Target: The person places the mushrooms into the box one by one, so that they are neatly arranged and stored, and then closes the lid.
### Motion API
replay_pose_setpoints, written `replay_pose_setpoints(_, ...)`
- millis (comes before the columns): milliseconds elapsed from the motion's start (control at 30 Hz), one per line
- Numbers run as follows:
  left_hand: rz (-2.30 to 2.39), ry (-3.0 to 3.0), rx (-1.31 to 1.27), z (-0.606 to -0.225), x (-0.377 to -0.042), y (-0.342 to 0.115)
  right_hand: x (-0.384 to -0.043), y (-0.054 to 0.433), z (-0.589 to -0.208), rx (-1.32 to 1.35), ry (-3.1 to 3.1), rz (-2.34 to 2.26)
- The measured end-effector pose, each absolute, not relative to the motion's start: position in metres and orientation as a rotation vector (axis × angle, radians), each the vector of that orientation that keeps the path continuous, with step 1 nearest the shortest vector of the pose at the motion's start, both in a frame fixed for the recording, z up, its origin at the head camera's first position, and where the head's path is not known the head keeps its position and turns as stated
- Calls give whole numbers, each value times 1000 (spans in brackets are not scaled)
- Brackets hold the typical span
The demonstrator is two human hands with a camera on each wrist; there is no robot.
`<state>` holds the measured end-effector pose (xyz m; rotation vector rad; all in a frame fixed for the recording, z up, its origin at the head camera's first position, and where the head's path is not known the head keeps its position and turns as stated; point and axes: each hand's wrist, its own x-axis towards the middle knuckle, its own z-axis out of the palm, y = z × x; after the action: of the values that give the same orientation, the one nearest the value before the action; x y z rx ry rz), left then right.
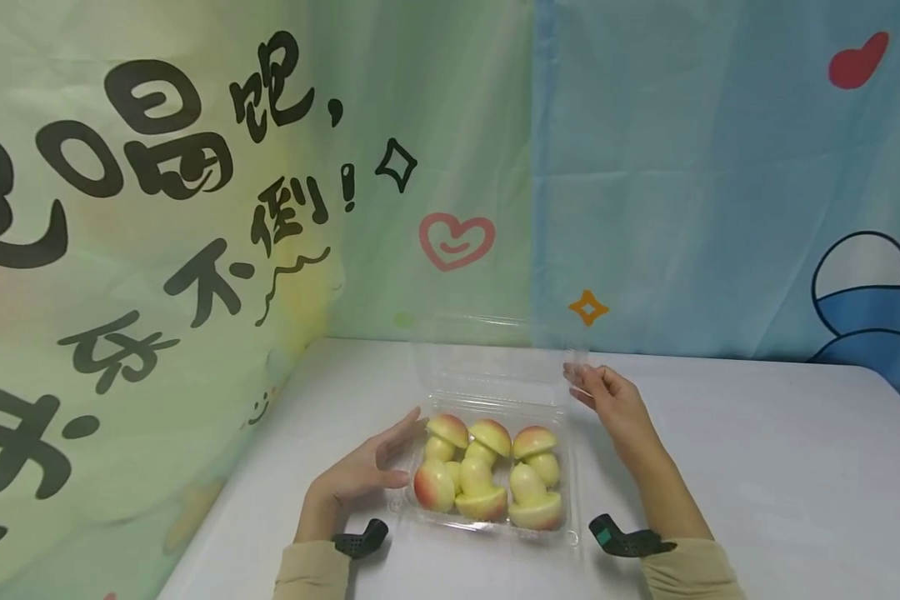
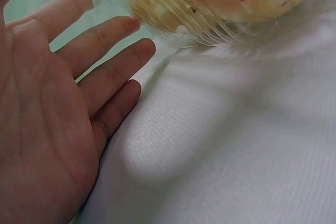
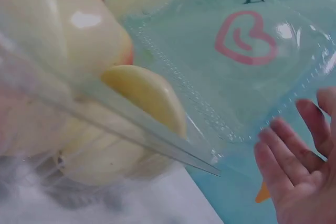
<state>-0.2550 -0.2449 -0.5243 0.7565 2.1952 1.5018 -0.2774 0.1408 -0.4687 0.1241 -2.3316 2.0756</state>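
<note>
A clear plastic clamshell box (image 1: 487, 527) lies on the table with its lid (image 1: 495, 358) raised at the back. Inside sit several yellow, mushroom-shaped pieces (image 1: 478, 475) with reddish caps. My left hand (image 1: 363, 467) is at the box's left side, thumb and fingers spread; its fingertips (image 2: 142, 51) reach the ridged wall in the left wrist view. At the lid's right edge, my right hand (image 1: 611, 404) holds the plastic by the fingertips, some of them showing through it. In the right wrist view, the lid (image 3: 231, 72) slants behind the box, beside the right fingers (image 3: 286, 150).
The white table (image 1: 757, 458) extends to both sides of the box. A printed cloth backdrop (image 1: 682, 167) hangs behind the table and along the left. Each wrist wears a black device, and the left one (image 1: 362, 540) sits close to the box's front left corner.
</note>
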Motion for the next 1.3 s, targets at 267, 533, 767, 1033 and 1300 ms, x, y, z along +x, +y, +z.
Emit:
replay_pose_setpoints(267, 1513, 2188, 765, -523, -254, -245, -272, 148, -462, 308, -2469, 2126)
replay_pose_setpoints(533, 1496, 2210, 780, -522, -254, -244, -271, 159, -461, 443, -2588, 2088)
replay_pose_setpoints(767, 1524, 2188, 818, -525, -256, -244, -271, 171, -463, 463, -2833, 1987)
replay_pose_setpoints(1033, 1620, 2077, 783, -525, -255, -243, -274, 180, -468, 513, -3093, 1949)
replay_pose_setpoints(1300, 1633, 2074, 743, -526, -256, -243, -274, 181, -473, 548, -3102, 1971)
